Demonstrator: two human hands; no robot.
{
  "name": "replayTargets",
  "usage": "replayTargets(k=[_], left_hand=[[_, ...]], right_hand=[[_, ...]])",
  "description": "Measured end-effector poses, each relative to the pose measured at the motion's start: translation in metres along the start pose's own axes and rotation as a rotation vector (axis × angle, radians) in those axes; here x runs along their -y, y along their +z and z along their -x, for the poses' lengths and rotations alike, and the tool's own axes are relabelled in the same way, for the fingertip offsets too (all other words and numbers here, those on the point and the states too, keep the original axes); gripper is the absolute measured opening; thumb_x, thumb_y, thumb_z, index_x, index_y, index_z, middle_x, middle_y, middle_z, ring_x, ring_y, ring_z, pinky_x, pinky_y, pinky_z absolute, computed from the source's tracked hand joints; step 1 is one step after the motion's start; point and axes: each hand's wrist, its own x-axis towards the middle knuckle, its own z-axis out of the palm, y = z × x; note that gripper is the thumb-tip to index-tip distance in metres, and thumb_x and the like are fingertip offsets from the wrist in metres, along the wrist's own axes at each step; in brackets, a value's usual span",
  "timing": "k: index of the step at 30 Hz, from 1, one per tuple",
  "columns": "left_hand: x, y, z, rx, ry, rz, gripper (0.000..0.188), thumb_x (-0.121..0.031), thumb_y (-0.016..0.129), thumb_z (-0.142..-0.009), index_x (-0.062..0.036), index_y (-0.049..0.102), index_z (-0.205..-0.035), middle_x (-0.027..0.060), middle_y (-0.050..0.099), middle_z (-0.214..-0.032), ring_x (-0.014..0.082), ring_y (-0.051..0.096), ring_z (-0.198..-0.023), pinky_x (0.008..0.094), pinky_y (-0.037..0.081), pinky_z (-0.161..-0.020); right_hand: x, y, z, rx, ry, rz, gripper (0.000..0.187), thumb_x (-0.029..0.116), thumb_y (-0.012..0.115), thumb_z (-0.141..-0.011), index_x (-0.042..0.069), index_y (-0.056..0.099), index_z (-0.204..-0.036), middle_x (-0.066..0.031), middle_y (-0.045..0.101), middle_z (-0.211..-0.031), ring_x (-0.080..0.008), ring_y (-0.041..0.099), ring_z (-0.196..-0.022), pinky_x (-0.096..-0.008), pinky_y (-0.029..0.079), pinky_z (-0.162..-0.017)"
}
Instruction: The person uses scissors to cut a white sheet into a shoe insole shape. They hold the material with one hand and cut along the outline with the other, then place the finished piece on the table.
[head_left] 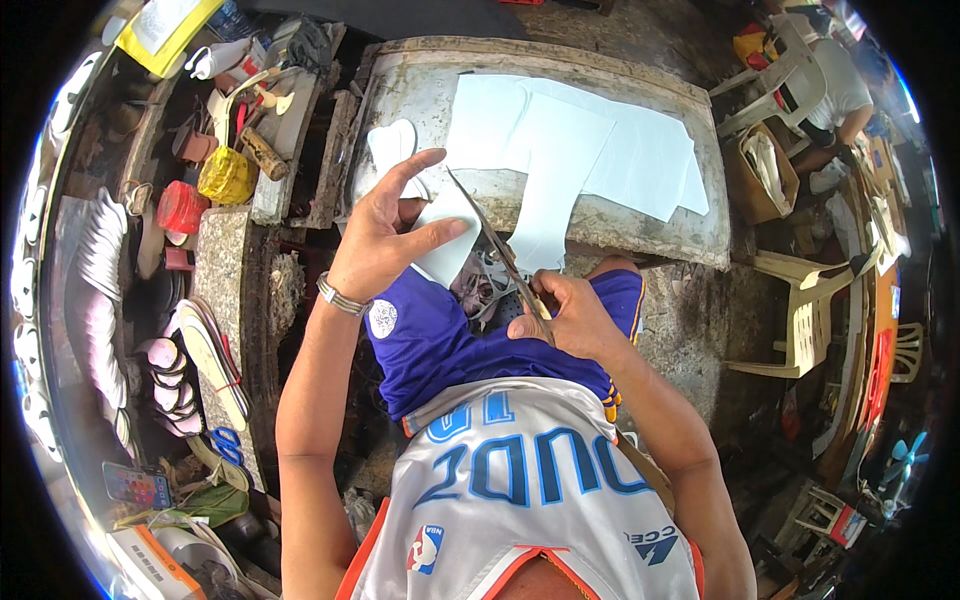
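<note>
My left hand [385, 225] holds a pale white piece of sheet [447, 235] with the thumb on top and the index finger stretched out past it. My right hand [570, 315], above my lap, grips a pair of long dark scissors [492, 235]. Their blades point up and left along the right edge of the held piece. A stack of larger pale sheets [570, 130] lies on the worn work table [400, 85], with one strip hanging over its near edge. Rounded, sole-shaped white pieces [393, 142] rest at the table's left, partly behind my left fingers.
On the left stand a bench [225, 270] with sandals [215, 360], a yellow-wrapped container [227, 176] and a red one [182, 207]. Blue-handled scissors [227, 443] and a phone [137, 487] lie lower left. Plastic chairs [800, 320] and a cardboard box [765, 175] are right, near another person [840, 85].
</note>
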Motion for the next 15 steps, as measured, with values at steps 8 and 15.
replayTargets(k=[8, 15], left_hand=[[-0.004, -0.009, -0.001, 0.078, -0.037, -0.016, 0.085, -0.01, 0.089, -0.085, 0.0023, 0.045, -0.157, 0.0155, 0.065, -0.139, 0.0175, 0.073, -0.104, 0.0324, 0.06, -0.088], [-0.009, -0.026, -0.006, 0.187, -0.085, -0.11, 0.088, -0.007, 0.088, -0.084, 0.0026, 0.043, -0.159, 0.0135, 0.058, -0.15, 0.0165, 0.071, -0.107, 0.0303, 0.058, -0.091]], right_hand=[[0.0, -0.005, 0.001, 0.009, -0.015, 0.023, 0.062, 0.054, 0.098, -0.073, 0.005, 0.062, -0.084, 0.0037, 0.055, -0.072, -0.0077, 0.047, -0.07, -0.0296, 0.04, -0.06], [0.005, -0.011, 0.002, 0.058, 0.001, 0.08, 0.065, 0.054, 0.099, -0.07, 0.0, 0.065, -0.083, -0.0029, 0.058, -0.07, -0.0114, 0.052, -0.069, -0.0318, 0.044, -0.062]])
